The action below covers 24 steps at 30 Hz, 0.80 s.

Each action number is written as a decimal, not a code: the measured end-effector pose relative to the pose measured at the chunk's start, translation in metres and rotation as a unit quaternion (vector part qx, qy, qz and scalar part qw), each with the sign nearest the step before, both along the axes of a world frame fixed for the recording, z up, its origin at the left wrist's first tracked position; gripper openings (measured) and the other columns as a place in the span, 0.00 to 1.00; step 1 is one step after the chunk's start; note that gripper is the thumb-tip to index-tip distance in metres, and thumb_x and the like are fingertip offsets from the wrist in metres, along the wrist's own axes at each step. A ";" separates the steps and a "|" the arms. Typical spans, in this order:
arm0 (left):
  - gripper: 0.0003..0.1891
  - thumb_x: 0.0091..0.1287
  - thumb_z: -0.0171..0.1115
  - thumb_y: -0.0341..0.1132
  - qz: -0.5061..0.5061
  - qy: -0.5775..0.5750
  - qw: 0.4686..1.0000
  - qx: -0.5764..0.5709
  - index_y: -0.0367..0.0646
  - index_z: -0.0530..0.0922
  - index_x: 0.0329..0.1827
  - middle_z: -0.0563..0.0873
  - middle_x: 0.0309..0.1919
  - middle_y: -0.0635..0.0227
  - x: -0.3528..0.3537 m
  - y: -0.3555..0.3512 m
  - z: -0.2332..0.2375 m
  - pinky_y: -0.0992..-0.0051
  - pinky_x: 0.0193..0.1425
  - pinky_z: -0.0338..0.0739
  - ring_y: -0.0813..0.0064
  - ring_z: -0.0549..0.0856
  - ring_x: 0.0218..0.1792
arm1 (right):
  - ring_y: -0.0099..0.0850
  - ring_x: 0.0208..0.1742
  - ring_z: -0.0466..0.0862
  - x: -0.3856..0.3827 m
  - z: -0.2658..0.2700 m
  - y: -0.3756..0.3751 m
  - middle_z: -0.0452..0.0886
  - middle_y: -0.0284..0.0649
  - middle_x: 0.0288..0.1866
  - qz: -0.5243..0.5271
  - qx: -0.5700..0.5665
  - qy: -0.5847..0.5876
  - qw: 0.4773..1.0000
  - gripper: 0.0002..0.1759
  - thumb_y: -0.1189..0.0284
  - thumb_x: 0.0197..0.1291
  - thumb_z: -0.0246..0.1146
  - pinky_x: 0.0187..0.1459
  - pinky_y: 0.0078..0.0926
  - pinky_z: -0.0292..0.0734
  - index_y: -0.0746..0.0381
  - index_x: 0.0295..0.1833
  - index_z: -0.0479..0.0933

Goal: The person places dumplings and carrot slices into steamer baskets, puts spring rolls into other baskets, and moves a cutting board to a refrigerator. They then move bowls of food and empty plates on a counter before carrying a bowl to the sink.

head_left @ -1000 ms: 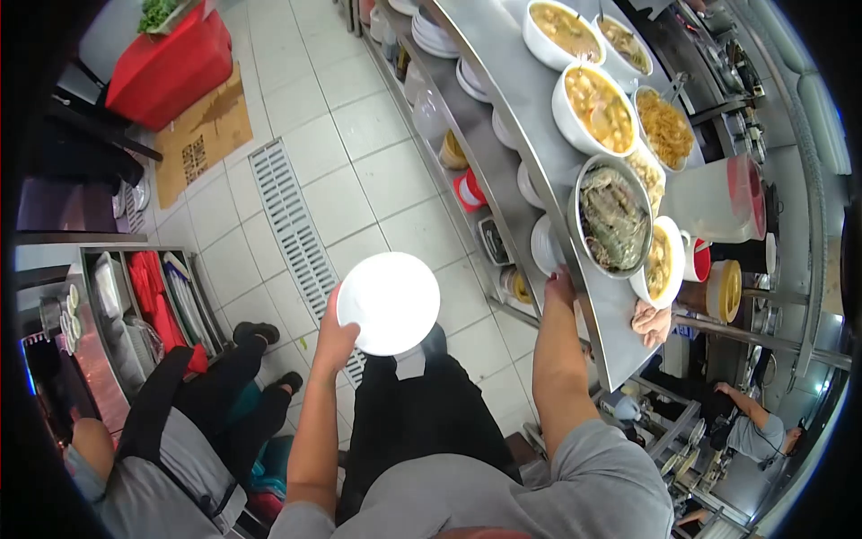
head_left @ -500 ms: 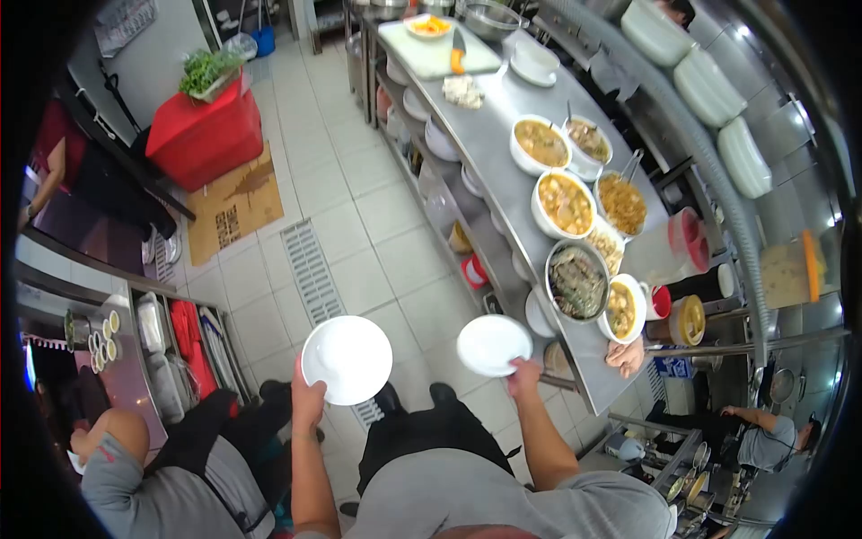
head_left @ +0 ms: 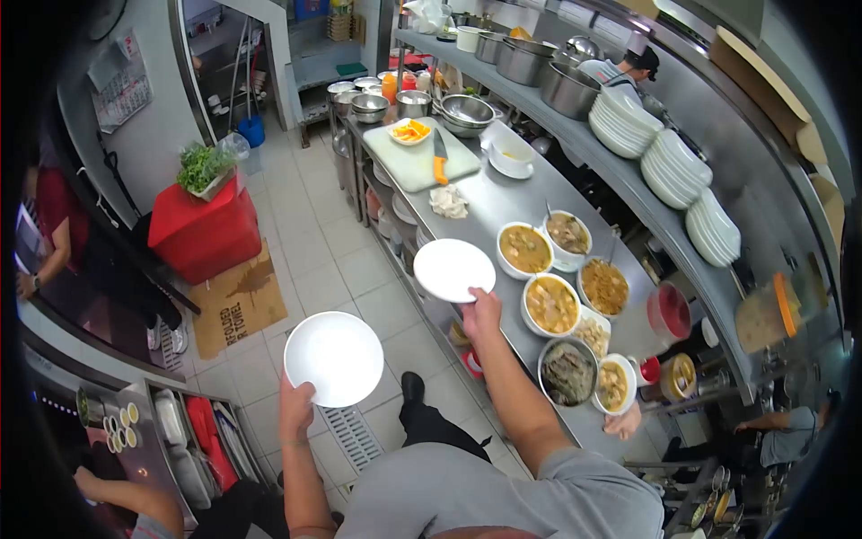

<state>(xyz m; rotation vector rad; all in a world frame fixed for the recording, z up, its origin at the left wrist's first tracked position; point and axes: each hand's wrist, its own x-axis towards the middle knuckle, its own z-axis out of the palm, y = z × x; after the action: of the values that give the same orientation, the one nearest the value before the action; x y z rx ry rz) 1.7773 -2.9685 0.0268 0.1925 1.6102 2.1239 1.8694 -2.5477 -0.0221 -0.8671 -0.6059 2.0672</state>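
Note:
My left hand (head_left: 296,402) grips the rim of a round white bowl (head_left: 334,359), thumb on top, above the tiled floor. In my right hand (head_left: 482,310) is a white plate (head_left: 454,269), held by its near edge beside the steel table (head_left: 489,193). Bowls of food stand on the table to the right of that plate: an orange soup (head_left: 551,304), another soup (head_left: 524,249), a noodle dish (head_left: 603,286) and a metal bowl (head_left: 567,370) of greyish food. A crumpled white cloth (head_left: 448,202) lies on the table just beyond the plate.
A cutting board (head_left: 415,171) with an orange-handled knife (head_left: 440,159) lies farther up the table. Stacked white dishes (head_left: 626,124) fill the overhead shelf. A red box (head_left: 202,229) with greens stands at left. Several co-workers (head_left: 54,216) are around the room.
My right hand has moved forward with the plate, up to the table's edge. My body has stepped ahead, and the camera now looks higher. The left hand still holds the bowl.

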 end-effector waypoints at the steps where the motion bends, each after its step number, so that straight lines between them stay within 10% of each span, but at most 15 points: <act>1: 0.45 0.45 0.49 0.17 -0.013 -0.029 0.999 0.030 0.31 0.66 0.77 0.82 0.63 0.53 -0.013 0.017 0.006 0.67 0.69 0.78 0.59 0.84 0.64 | 0.42 0.54 0.86 -0.031 -0.002 0.027 0.82 0.46 0.54 -0.022 0.000 0.026 0.999 0.21 0.85 0.58 0.63 0.52 0.42 0.86 0.66 0.59 0.73; 18: 0.42 0.45 0.51 0.17 -0.129 -0.089 0.987 0.043 0.32 0.69 0.73 0.84 0.58 0.56 -0.272 0.203 0.024 0.66 0.64 0.81 0.62 0.86 0.59 | 0.48 0.65 0.82 -0.213 -0.060 0.270 0.74 0.54 0.70 -0.356 -0.114 -0.060 0.925 0.25 0.79 0.73 0.56 0.61 0.47 0.86 0.71 0.73 0.63; 22: 0.43 0.46 0.50 0.16 -0.209 -0.088 0.972 0.059 0.33 0.68 0.74 0.83 0.60 0.55 -0.359 0.247 0.004 0.67 0.67 0.79 0.61 0.84 0.62 | 0.37 0.46 0.87 -0.211 -0.055 0.237 0.87 0.45 0.48 -0.288 -0.156 -0.204 0.922 0.17 0.67 0.75 0.61 0.46 0.33 0.86 0.68 0.60 0.76; 24: 0.44 0.46 0.48 0.15 -0.239 -0.054 0.969 0.025 0.34 0.66 0.76 0.81 0.64 0.54 -0.404 0.277 0.008 0.67 0.71 0.75 0.61 0.82 0.66 | 0.36 0.41 0.86 -0.218 -0.044 0.184 0.87 0.43 0.41 -0.204 0.175 -0.392 0.880 0.17 0.66 0.72 0.65 0.43 0.32 0.83 0.68 0.56 0.79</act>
<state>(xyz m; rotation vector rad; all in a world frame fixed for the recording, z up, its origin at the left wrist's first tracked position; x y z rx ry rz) 1.3738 -2.6915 0.0345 0.4275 1.2908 1.7696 1.6517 -2.3635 -0.0659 -1.4618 -1.0717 1.1237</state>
